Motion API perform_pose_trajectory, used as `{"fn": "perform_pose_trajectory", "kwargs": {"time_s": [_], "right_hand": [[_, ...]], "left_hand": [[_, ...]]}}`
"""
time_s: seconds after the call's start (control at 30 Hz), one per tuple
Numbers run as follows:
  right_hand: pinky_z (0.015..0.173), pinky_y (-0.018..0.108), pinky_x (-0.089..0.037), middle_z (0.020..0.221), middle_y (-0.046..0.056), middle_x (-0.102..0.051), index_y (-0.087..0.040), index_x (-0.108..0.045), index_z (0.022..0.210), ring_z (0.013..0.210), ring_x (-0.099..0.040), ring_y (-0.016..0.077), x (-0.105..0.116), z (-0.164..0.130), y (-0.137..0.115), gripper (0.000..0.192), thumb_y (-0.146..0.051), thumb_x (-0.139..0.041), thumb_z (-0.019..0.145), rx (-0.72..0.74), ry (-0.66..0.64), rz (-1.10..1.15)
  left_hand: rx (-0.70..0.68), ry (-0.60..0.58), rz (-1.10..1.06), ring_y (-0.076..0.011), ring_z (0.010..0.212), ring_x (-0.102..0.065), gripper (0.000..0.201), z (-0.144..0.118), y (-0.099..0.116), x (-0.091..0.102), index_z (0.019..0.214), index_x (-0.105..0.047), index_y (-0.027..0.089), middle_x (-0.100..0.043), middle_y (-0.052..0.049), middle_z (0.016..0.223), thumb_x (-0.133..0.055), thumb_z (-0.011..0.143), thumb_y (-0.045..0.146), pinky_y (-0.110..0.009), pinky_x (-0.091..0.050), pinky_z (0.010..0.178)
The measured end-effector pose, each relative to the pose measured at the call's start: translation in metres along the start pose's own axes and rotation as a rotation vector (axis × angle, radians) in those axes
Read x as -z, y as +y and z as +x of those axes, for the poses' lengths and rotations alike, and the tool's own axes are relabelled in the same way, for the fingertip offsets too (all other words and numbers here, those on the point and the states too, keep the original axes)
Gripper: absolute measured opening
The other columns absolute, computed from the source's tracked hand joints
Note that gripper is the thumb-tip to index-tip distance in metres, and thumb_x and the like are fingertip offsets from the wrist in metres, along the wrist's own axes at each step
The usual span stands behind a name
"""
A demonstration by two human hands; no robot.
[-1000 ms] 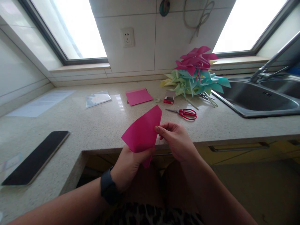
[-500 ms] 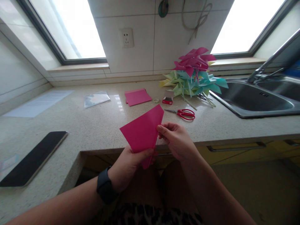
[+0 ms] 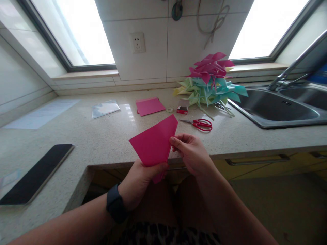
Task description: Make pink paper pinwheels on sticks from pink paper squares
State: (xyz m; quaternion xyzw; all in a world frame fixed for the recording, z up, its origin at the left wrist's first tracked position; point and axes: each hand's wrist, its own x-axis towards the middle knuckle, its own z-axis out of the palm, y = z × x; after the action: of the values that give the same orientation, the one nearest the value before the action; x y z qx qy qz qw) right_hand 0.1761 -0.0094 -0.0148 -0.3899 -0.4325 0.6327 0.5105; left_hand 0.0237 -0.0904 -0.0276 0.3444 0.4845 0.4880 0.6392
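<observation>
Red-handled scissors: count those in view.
1. The red-handled metal scissors lie on the speckled stone countertop, before the paper pinwheel pile; others may be hidden beneath it.

You are wearing a black smartwatch (image 3: 115,204) on your left wrist, going bare-armed with no sleeves, and a leopard-print garment (image 3: 163,236) is showing below.

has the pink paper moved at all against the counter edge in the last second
Barely: the pink paper stays over the counter edge, only rotating slightly.
</observation>
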Motion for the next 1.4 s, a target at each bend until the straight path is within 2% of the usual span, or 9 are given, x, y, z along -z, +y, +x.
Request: {"fn": "perform_pose_trajectory", "kwargs": {"time_s": [0.3, 0.43, 0.6, 0.77, 0.9, 1.2, 1.4], "right_hand": [[0.054, 0.026, -0.039, 0.062, 0.001, -0.065, -0.017, -0.071, 0.068, 0.056, -0.051, 0.0112, -0.0005, 0.0003, -0.0002, 0.033, -0.042, -0.090, 0.061, 0.003, 0.006, -0.010], [0.054, 0.026, -0.040, 0.063, 0.000, -0.065, -0.017, -0.071, 0.068, 0.056, -0.052, 0.0110, -0.0001, 0.0008, 0.0001, 0.032, -0.042, -0.090, 0.062, 0.001, 0.000, 0.014], [0.055, 0.026, -0.040, 0.063, 0.000, -0.065, -0.017, -0.071, 0.068, 0.057, -0.052, 0.0109, -0.0002, 0.0008, -0.0006, 0.032, -0.042, -0.090, 0.061, 0.002, -0.003, 0.030], [0.055, 0.026, -0.039, 0.062, 0.000, -0.065, -0.017, -0.071, 0.068, 0.056, -0.051, 0.0110, -0.0007, 0.0012, 0.0000, 0.031, -0.041, -0.090, 0.062, 0.008, 0.014, 0.032], [0.053, 0.025, -0.038, 0.060, -0.001, -0.064, -0.017, -0.071, 0.068, 0.054, -0.050, 0.0101, -0.0009, 0.0017, 0.0012, 0.031, -0.040, -0.090, 0.062, 0.009, 0.018, 0.033], [0.052, 0.025, -0.037, 0.061, 0.000, -0.065, -0.016, -0.072, 0.068, 0.055, -0.051, 0.0105, -0.0014, 0.0031, 0.0023, 0.032, -0.041, -0.091, 0.060, 0.005, 0.037, 0.037], [0.055, 0.025, -0.038, 0.063, 0.001, -0.066, -0.017, -0.073, 0.069, 0.056, -0.052, 0.0103, -0.0001, 0.0030, 0.0022, 0.031, -0.041, -0.091, 0.060, 0.001, 0.038, 0.054]], "left_hand": [[-0.010, 0.027, 0.027, -0.0131, 0.064, -0.056, 0.028, -0.0003, -0.0002, -0.0004, 0.089, -0.069, 0.014, -0.064, -0.002, 0.075, -0.086, 0.073, 0.030, -0.025, -0.044, 0.061], [-0.059, 0.027, 0.067, -0.0137, 0.065, -0.057, 0.029, -0.0004, 0.0010, -0.0005, 0.091, -0.069, 0.015, -0.065, -0.002, 0.076, -0.085, 0.074, 0.032, -0.025, -0.044, 0.060], [-0.082, 0.041, 0.145, -0.0108, 0.057, -0.050, 0.028, -0.0011, 0.0035, -0.0002, 0.083, -0.066, 0.016, -0.058, 0.002, 0.066, -0.087, 0.071, 0.030, -0.023, -0.039, 0.054], [-0.116, 0.083, 0.197, -0.0122, 0.060, -0.053, 0.025, -0.0018, 0.0046, 0.0006, 0.083, -0.068, 0.015, -0.062, 0.000, 0.070, -0.083, 0.075, 0.033, -0.026, -0.042, 0.059], [-0.118, 0.087, 0.228, -0.0132, 0.057, -0.054, 0.025, -0.0029, 0.0057, -0.0001, 0.078, -0.068, 0.014, -0.061, 0.000, 0.063, -0.081, 0.076, 0.035, -0.026, -0.040, 0.057], [-0.106, 0.093, 0.262, -0.0125, 0.058, -0.051, 0.029, -0.0020, 0.0062, 0.0008, 0.080, -0.068, 0.013, -0.061, 0.000, 0.065, -0.080, 0.075, 0.039, -0.026, -0.040, 0.058], [-0.058, 0.034, 0.162, -0.0134, 0.065, -0.056, 0.032, -0.0016, 0.0035, 0.0004, 0.084, -0.071, 0.013, -0.068, -0.003, 0.074, -0.079, 0.079, 0.043, -0.026, -0.045, 0.064]]}}
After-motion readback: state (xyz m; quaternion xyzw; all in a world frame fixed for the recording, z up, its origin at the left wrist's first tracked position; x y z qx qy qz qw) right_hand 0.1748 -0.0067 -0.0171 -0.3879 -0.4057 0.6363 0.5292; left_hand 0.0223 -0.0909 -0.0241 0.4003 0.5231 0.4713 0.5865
